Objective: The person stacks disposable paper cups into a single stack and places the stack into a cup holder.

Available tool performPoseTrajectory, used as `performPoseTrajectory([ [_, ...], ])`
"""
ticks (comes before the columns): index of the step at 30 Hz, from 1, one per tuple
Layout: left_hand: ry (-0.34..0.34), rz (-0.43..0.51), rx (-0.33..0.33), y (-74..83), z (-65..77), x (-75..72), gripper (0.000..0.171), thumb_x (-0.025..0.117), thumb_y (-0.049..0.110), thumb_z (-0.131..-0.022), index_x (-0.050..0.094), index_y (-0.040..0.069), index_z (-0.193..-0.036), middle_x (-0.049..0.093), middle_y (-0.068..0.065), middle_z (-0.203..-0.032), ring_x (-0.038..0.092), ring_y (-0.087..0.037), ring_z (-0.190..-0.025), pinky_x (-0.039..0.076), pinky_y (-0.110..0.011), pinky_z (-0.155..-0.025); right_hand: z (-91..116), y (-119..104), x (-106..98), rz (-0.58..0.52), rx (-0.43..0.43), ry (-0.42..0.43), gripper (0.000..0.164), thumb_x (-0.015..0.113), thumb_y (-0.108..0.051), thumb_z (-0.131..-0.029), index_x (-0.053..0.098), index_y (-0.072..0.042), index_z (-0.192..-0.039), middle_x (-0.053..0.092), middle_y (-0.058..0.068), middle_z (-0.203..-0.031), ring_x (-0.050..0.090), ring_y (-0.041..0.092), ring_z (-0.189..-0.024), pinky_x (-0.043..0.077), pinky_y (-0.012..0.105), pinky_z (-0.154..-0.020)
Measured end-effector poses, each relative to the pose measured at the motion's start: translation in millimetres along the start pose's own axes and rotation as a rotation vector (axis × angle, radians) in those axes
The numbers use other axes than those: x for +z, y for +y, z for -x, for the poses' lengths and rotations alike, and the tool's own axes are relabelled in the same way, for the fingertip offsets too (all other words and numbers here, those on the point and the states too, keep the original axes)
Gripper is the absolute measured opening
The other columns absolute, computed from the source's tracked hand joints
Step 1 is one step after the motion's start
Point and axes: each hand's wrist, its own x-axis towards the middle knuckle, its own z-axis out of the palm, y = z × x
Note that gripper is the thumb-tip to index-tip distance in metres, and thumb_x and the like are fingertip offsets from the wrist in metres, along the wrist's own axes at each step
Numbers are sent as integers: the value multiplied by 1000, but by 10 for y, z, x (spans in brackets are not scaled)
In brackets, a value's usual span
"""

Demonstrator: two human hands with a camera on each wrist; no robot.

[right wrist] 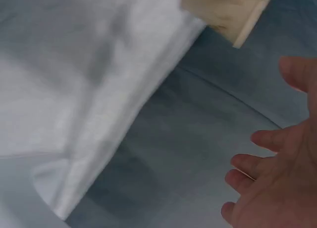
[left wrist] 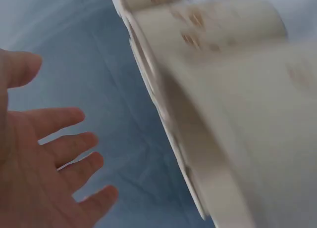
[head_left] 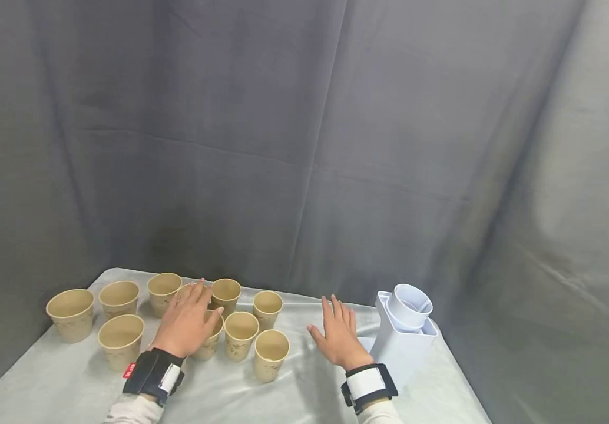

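Observation:
My left hand (head_left: 185, 324) is held over the paper cups, fingers spread and straight, with nothing in its grasp. It partly hides two tan cups behind and beside it. In the left wrist view, the palm and fingers (left wrist: 69, 149) stand apart from the cup sides (left wrist: 213, 30). Between the nearest small cup (head_left: 268, 371) and a white plastic holder (head_left: 400, 353), my right hand (head_left: 338, 338) hovers with its fingers extended. The right wrist view also shows that hand (right wrist: 277, 178) holding nothing.
Larger tan cups (head_left: 71, 327) stand upright at the left, smaller ones (head_left: 240, 347) toward the middle. A white ring-shaped piece (head_left: 397, 309) sits atop the holder at the right. Grey curtains (head_left: 230, 147) surround the back and sides of the cloth-covered table (head_left: 230, 394).

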Motion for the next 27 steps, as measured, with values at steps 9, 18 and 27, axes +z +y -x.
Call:
performPoseTrajectory([
  [9, 32, 157, 201, 515, -42, 230, 38, 69, 27, -93, 68, 1, -120, 66, -17, -123, 60, -37, -121, 45, -53, -106, 98, -54, -392, -37, -68, 295, 66, 68, -17, -94, 39, 3, -150, 36, 26, -155, 30, 44, -141, 15, 65, -115],
  [18, -26, 147, 375, 811, 13, 605, 47, 78, 35, -85, 68, 6, -121, 66, -8, -119, 62, -28, -116, 49, -47, -100, 376, 289, -591, -84, -85, 824, 85, 82, -11, -71, 44, 2, -146, 44, 25, -145, 38, 46, -127, 26, 58, -102],
  [27, -113, 145, 342, 813, 127, 769, 64, 81, 42, -80, 63, 3, -128, 63, -12, -124, 58, -32, -121, 46, -50, -105, 663, 549, -526, -87, 99, 925, 111, 90, -22, -60, 32, 5, -151, 31, 31, -150, 27, 49, -135, 21, 62, -103],
])
